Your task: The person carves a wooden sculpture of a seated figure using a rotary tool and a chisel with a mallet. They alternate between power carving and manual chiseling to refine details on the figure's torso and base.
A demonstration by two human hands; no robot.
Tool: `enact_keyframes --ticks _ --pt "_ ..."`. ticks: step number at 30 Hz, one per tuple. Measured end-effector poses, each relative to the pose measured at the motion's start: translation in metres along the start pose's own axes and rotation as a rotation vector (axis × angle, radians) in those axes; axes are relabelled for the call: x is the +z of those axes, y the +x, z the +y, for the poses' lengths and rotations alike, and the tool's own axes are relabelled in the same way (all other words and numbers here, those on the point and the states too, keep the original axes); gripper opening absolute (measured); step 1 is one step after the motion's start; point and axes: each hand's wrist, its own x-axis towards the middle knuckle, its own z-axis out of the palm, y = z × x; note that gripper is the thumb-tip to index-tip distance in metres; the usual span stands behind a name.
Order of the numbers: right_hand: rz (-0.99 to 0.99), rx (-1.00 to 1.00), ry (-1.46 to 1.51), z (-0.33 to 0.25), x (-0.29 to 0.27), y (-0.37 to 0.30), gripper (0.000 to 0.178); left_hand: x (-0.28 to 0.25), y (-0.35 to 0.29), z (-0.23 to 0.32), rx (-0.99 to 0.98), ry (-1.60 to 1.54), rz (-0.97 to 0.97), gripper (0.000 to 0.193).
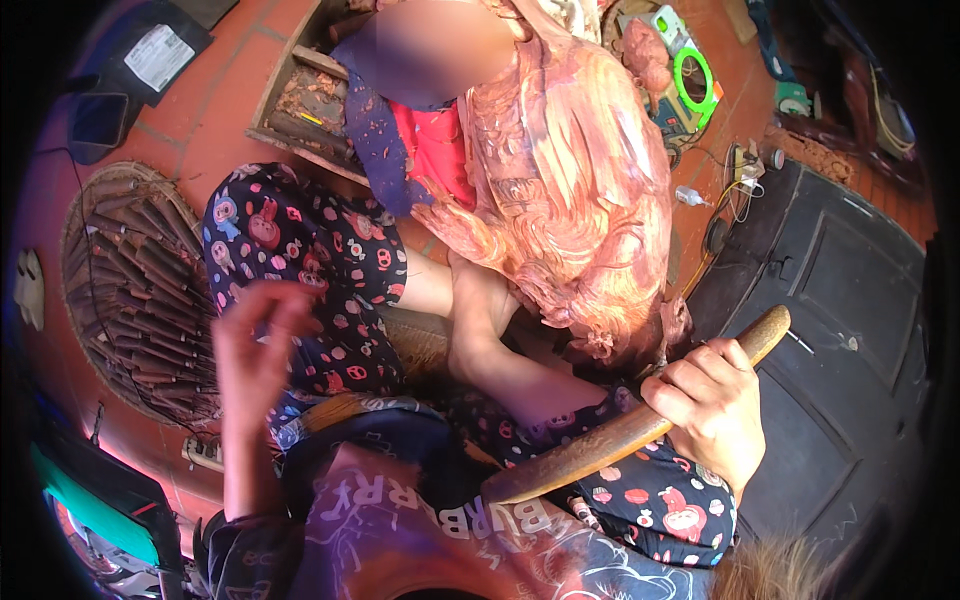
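My right hand (705,410) is wrapped round a long, curved wooden club (600,448), worn smooth and held slantwise over my right thigh. A thin metal shaft (799,342) shows beyond the club's far end; what it belongs to is hidden. My left hand (262,340) is raised above my left knee, blurred, its fingers loosely bent and apart with nothing visible in them. In front of my crossed legs lies a large reddish wood carving (580,190) with flowing grooves, its near end by my bare feet (480,310).
To the left, a round woven basket (80,230) holds many wooden-handled carving tools (150,290). A wooden tray (275,100) with chips stands at the back, beside another person in a dark blue and red top (430,150). A black panelled board (850,300) lies right. Cables and a small bottle (690,195) lie nearby.
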Motion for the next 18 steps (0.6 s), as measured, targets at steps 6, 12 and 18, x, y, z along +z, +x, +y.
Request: enact_keyframes --ticks 6,12,18 --pt "0.004 -0.076 -0.051 0.001 0.005 -0.003 0.032 -0.099 -0.015 -0.104 -0.008 -0.008 0.491 0.021" --pt "-0.018 -0.081 -0.039 -0.005 0.001 -0.002 0.036 -0.179 -0.082 -0.226 -0.278 -0.05 0.839 0.029" --pt "-0.088 -0.378 -0.237 0.028 0.013 -0.018 0.034 -0.199 -0.147 -0.293 -0.372 0.014 1.045 0.024"
